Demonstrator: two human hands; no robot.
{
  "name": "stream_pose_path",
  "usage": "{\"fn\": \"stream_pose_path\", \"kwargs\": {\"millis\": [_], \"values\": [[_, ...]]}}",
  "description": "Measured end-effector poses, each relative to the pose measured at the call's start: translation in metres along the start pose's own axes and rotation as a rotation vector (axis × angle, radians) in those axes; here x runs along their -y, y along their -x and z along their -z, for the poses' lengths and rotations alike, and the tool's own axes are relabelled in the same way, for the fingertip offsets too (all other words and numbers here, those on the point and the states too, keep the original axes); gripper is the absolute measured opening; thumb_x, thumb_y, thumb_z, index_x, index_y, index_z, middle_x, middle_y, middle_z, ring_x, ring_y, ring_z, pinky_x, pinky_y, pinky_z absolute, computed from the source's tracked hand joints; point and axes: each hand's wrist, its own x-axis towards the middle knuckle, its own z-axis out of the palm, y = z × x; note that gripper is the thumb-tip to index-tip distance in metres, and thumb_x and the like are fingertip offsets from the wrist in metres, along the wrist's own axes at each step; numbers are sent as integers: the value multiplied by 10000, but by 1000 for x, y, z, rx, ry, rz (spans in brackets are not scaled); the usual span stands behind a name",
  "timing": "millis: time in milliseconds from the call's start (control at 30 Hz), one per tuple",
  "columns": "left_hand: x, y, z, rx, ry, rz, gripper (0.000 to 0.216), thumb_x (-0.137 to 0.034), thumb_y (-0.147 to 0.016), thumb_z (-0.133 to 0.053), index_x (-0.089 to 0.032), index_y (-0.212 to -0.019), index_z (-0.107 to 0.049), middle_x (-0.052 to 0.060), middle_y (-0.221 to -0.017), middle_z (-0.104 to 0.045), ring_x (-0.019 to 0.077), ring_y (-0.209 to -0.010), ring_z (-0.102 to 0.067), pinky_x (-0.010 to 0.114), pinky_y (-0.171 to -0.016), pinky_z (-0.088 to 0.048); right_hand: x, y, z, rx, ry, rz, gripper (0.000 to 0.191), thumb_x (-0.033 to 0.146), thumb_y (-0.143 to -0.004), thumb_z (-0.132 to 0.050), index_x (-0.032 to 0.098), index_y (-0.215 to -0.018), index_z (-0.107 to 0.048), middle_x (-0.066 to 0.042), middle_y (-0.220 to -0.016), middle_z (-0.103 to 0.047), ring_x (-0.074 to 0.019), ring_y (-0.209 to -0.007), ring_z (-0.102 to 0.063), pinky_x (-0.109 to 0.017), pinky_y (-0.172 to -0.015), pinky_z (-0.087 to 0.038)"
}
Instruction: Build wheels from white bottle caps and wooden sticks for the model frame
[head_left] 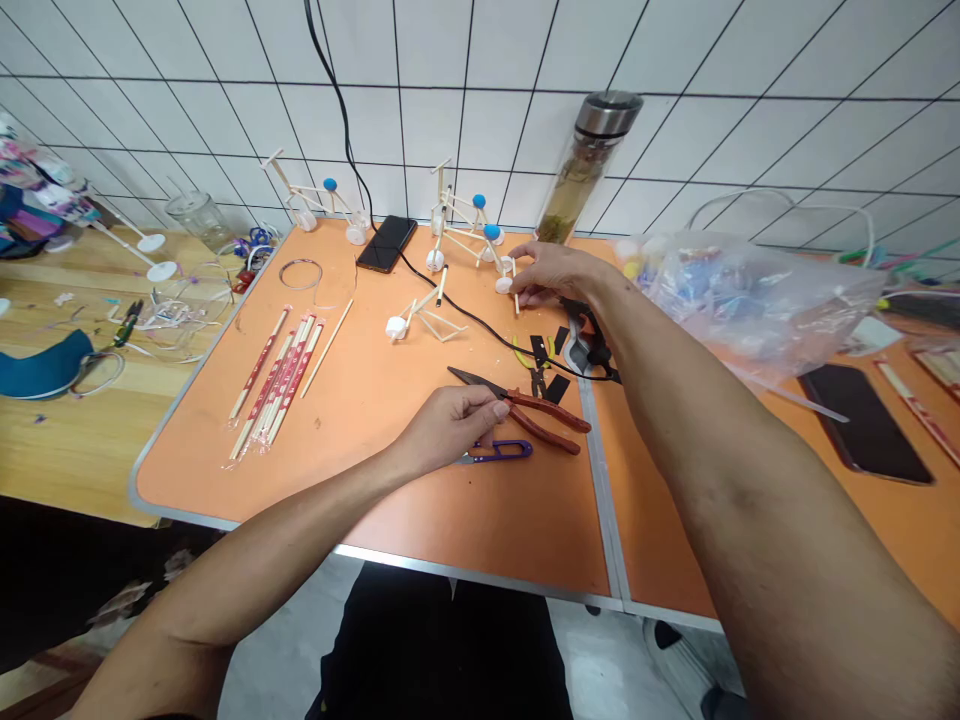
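My right hand (559, 274) reaches to the back of the table, fingers closed around the right end of a small model bicycle (472, 245) made of sticks, with white wheels and a blue round seat. Its grip is partly hidden. My left hand (448, 428) is closed in a pinch just over the long-nose pliers (544, 408) with red-brown handles; what it holds, if anything, I cannot make out. Purple thread snips (504, 452) lie partly under that hand. In front of the bicycle rests a partial stick frame (424, 322) with a white wheel. Another similar bicycle (326, 203) stands back left.
Wrapped chopsticks (281, 385) and a loose stick (327, 350) lie left. A phone (387, 244), a black cable (480, 318) and a tea bottle (589, 165) are at the back. Yellow-handled cutters (537, 375) lie mid-table. A plastic bag (750, 290) and another phone (866, 420) sit right.
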Motion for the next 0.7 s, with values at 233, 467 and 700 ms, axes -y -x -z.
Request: {"fn": "stream_pose_path", "kwargs": {"millis": [233,467,700], "values": [[-2,0,0,-3,-13,-10,532,-673,-1054,-645,-194,-824,-653,-7,-686,-659,109,-591,-500,260,-597,-375,-2,-7,1,-5,-16,5,887,121,-741,-1108,172,-1524,-692,-94,-862,-823,-225,-681,-788,-284,-566,-654],[-1,0,0,-6,-15,-11,528,-669,-1049,-657,-196,-813,-649,-9,-685,-653,110,-591,-506,260,-593,-365,-3,-9,0,1,-21,10,811,48,-780,-1048,198,-1494,-692,-43,-806,-803,-179,-607,-732,-267,-523,-628],[-2,0,0,-3,-6,-6,519,-655,-1060,-645,-201,-807,-632,-9,-679,-653,109,-585,-505,259,-582,-352,-4,-12,0,-5,-21,9,803,33,-769,-1043,198,-1477,-702,-38,-798,-801,-179,-610,-741,-271,-535,-637]]}}
